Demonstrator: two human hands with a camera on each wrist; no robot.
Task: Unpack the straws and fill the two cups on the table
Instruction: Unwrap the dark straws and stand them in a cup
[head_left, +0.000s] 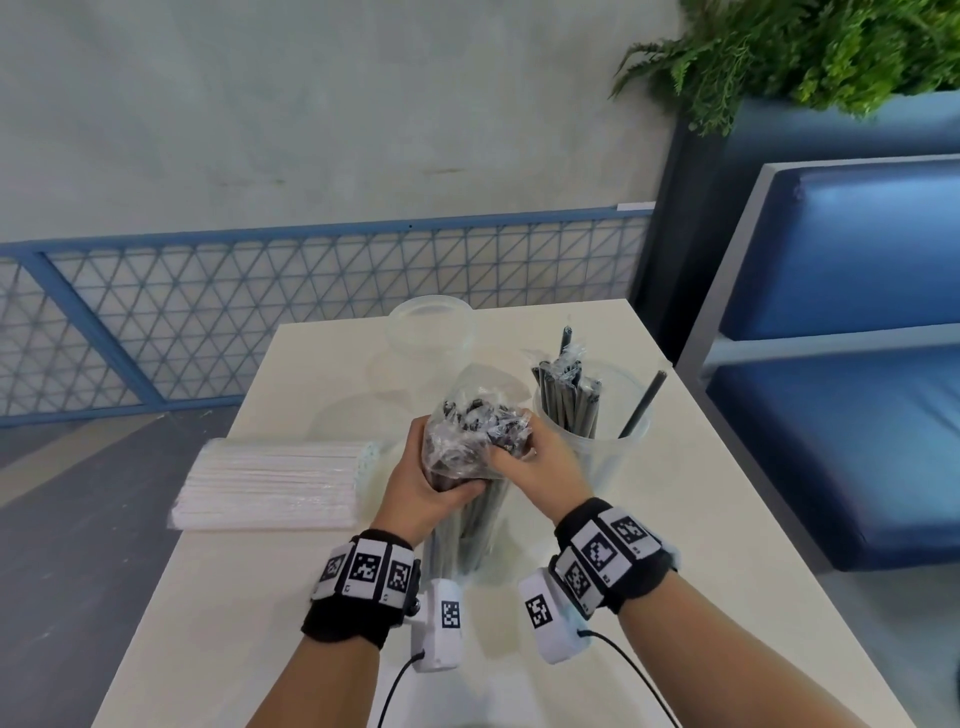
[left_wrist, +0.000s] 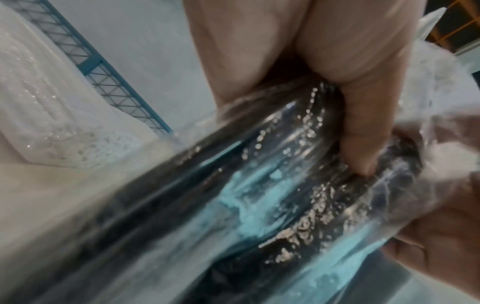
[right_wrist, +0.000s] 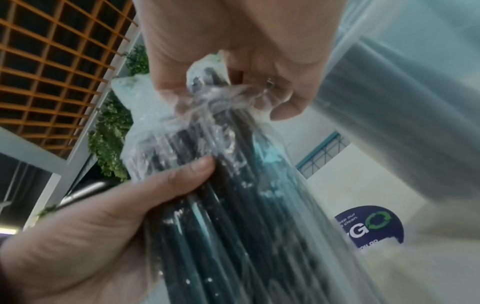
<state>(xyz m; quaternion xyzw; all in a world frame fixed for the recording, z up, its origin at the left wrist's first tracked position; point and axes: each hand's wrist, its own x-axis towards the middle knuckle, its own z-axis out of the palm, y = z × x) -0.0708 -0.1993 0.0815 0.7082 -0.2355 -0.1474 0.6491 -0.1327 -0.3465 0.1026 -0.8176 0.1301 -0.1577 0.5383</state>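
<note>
On the white table (head_left: 291, 597) I hold a clear plastic bag of black straws (head_left: 467, 447) upright with both hands. My left hand (head_left: 436, 486) wraps round the bag's middle, its fingers (left_wrist: 361, 131) pressing into the plastic. At the bag's top my right hand (head_left: 511, 454) pinches the crumpled plastic and the straw ends (right_wrist: 221, 96). A clear cup (head_left: 597, 441) just right of my hands holds several black wrapped straws. A second clear cup (head_left: 431, 332) stands empty at the table's far edge. A sealed pack of white straws (head_left: 270, 483) lies to the left.
A blue bench (head_left: 841, 415) stands close along the table's right side, with a planter (head_left: 810, 47) behind it. A blue mesh railing (head_left: 260, 312) runs beyond the far edge. Cables trail from both wrist units toward me.
</note>
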